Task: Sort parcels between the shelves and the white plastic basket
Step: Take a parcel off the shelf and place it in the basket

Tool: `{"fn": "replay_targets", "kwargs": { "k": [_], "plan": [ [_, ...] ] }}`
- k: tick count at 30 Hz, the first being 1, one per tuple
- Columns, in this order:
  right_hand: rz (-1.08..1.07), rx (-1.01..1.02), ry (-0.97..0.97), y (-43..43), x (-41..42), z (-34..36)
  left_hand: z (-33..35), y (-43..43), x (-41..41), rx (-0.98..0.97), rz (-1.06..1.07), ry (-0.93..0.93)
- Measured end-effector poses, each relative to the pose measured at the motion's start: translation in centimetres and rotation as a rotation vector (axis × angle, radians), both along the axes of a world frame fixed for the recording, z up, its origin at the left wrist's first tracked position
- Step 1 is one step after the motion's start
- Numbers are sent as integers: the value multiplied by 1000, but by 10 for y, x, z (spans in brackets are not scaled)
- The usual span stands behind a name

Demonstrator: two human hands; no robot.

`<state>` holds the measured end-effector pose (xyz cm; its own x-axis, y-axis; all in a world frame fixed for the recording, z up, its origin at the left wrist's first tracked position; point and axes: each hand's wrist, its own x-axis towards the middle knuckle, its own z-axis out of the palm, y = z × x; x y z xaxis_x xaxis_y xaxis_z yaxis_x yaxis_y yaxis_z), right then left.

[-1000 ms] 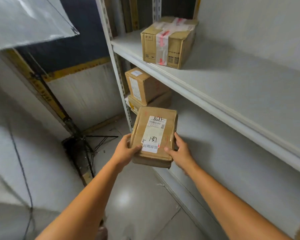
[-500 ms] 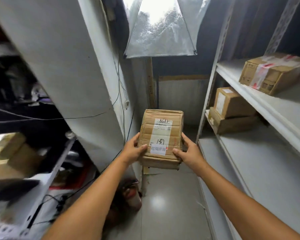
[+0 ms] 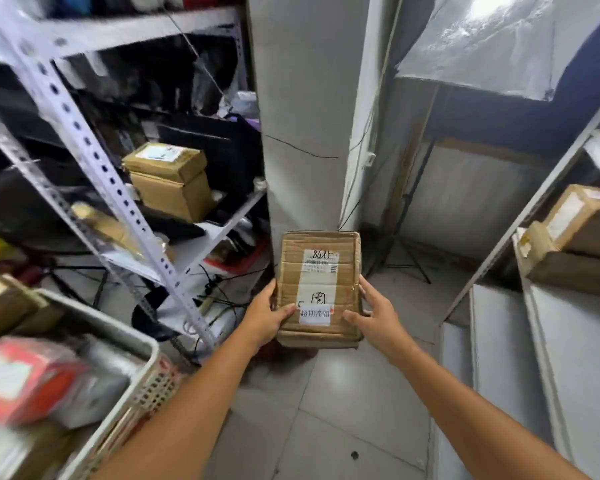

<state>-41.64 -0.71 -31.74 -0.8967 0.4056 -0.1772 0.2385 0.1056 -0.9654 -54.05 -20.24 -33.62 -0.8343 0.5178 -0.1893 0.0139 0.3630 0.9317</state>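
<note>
Box (image 3: 319, 289) is up off the floor. Your left hand (image 3: 265, 315) grips its left side, and your right hand (image 3: 378, 315) grips its right side. The white basket (image 3: 94, 315) is down on your left.

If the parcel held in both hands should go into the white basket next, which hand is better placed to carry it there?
Probably the left. Both the left hand and right hand grip the parcel, but the white basket lies low on the left, so that arm need not cross the body.
</note>
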Motion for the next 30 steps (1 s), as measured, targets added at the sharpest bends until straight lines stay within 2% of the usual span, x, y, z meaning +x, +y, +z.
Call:
{"fn": "replay_targets", "kwargs": {
  "k": [4, 9, 17, 24, 30],
  "plan": [
    [161, 22, 1, -35, -9, -12, 1, -57, 29, -47, 175, 1],
    [415, 31, 5, -88, -22, -17, 3, -123, 75, 0, 440, -5],
    [730, 131, 44, -209, -52, -10, 11, -243, 125, -31, 744, 11],
    [922, 147, 80, -329, -101, -4, 7, -356, 111, -33, 959, -20],
    [991, 136, 51, -433, -151, -6, 1, -451, 74, -66, 1041, -48]
  ]
}}
